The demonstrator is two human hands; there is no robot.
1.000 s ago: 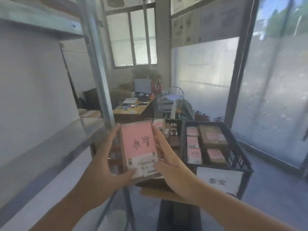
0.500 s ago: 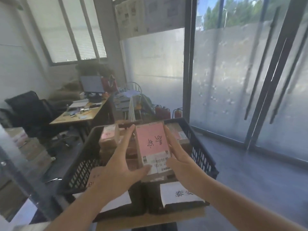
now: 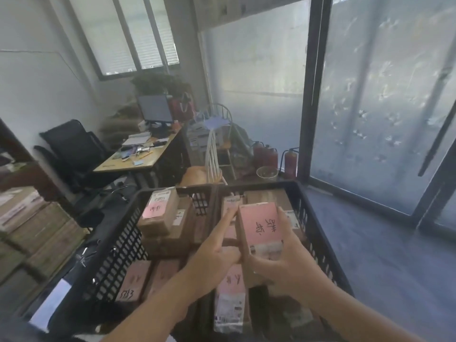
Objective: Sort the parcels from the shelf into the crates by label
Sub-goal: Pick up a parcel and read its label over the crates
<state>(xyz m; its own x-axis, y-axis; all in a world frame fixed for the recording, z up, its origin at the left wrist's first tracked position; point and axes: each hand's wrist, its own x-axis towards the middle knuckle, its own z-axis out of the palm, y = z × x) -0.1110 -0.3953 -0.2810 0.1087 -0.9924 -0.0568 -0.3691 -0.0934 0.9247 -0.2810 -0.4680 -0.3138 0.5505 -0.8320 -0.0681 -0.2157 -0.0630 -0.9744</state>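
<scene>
I hold a cardboard parcel (image 3: 259, 225) with a pink handwritten label between both hands, above the right black crate (image 3: 318, 233). My right hand (image 3: 283, 265) grips its near right side, fingers curled round it. My left hand (image 3: 217, 250) touches its left edge with fingers stretched out. The left black crate (image 3: 116, 245) holds a stack of pink-labelled parcels (image 3: 160, 213). More pink-labelled parcels (image 3: 232, 292) lie in the right crate under my hands.
Stacked cardboard boxes (image 3: 32, 233) sit on the shelf at the left. Behind the crates stand a desk (image 3: 138, 156) with a monitor, a black office chair (image 3: 71, 146), a wooden chair and red fire extinguishers (image 3: 271, 156). Glass doors (image 3: 385, 107) fill the right.
My view has swung from the shelf to the crates and drawn closer. The parcel has moved out over the right crate and lower; my left hand has slid to its left edge.
</scene>
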